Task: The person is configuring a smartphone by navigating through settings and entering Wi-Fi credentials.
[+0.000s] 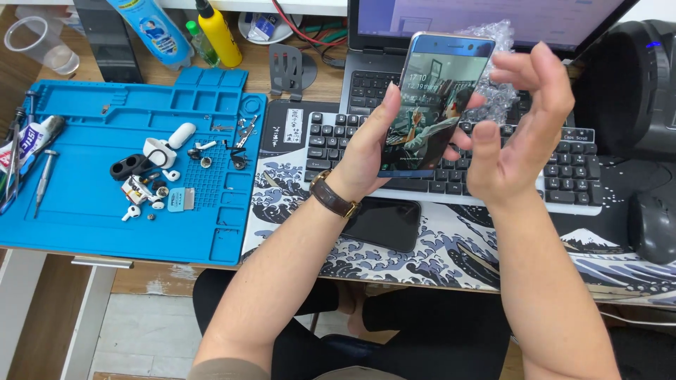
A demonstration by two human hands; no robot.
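Above the keyboard (pixel 451 151) | left hand (pixel 366 151) fingers clasp smartphone (pixel 433 105) edges | right hand (pixel 517 123) fingers spread, beside it

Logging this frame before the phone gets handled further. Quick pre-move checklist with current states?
1. Left hand has a grip on the smartphone: ok, fingers wrap its left edge.
2. Right hand free: ok, open beside the phone; contact cannot tell.
3. Screen lit: ok.
4. Bubble wrap off the phone: cannot tell, it sits behind the top edge.
5. Landing area: not ok, keyboard and a second dark phone lie beneath.
6. Small parts kept on blue mat: ok.
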